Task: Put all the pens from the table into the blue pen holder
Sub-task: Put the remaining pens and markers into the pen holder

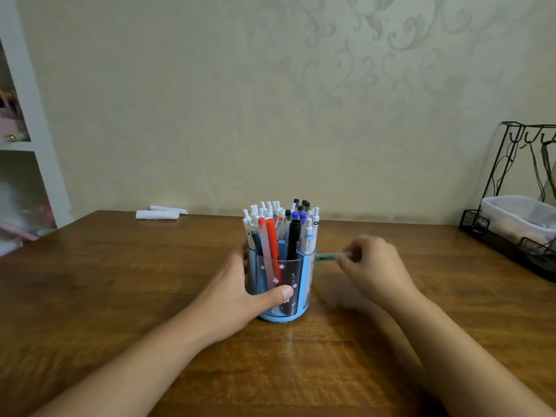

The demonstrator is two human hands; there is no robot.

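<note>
The blue pen holder [307, 275] stands in the middle of the wooden table [120, 290], with clear walls and several compartments. Several pens [281, 227] stand upright in it: white, red, black and blue-capped ones. My left hand [237, 293] wraps the holder's left side, thumb across its front. My right hand [373, 266] is just right of the holder, fingers pinched on a blurred teal pen [326, 256] lying roughly level, its free end touching or almost touching the holder's rim.
Two white rolled items [159, 212] lie at the table's far edge by the wall. A black wire rack [511, 224] with a white plastic box stands at the far right. A white shelf unit [33, 145] is at the left.
</note>
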